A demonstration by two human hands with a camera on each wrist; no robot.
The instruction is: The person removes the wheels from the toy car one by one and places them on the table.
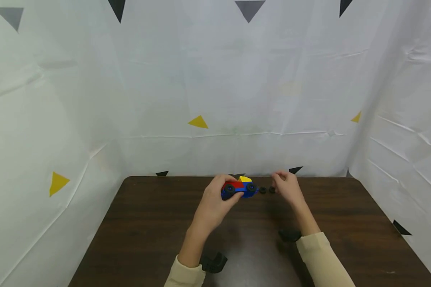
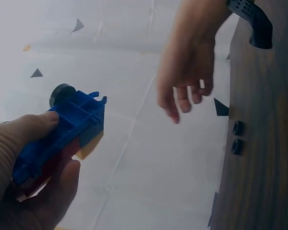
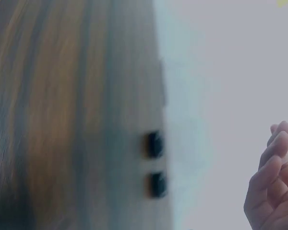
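Clamped round a toy car (image 1: 238,187), the left hand (image 1: 215,201) holds it just above the far edge of the table (image 1: 147,231), thumb along one side and fingers curled under the other. One car is in view: a blue brick base with a red block and a yellow sloped piece on top, and two black wheels showing on the side that faces the head camera. From the left wrist camera the car's (image 2: 62,132) blue underside shows, with one black wheel at its far end, pressed between the thumb and fingers of the left hand (image 2: 33,177). Two loose black wheels (image 1: 267,190) lie side by side on the table, just to the right of the car and apart from it. The right hand (image 1: 287,187) hovers close above and beside those two wheels (image 2: 237,138), its grip loose, fingers hanging slightly curled and holding nothing. The right wrist camera shows the same pair of wheels (image 3: 156,164) near the table's edge, with the curled fingers of the right hand (image 3: 273,187) off to one side, not touching them. White sheeting marked with black, grey and yellow triangles surrounds the table.
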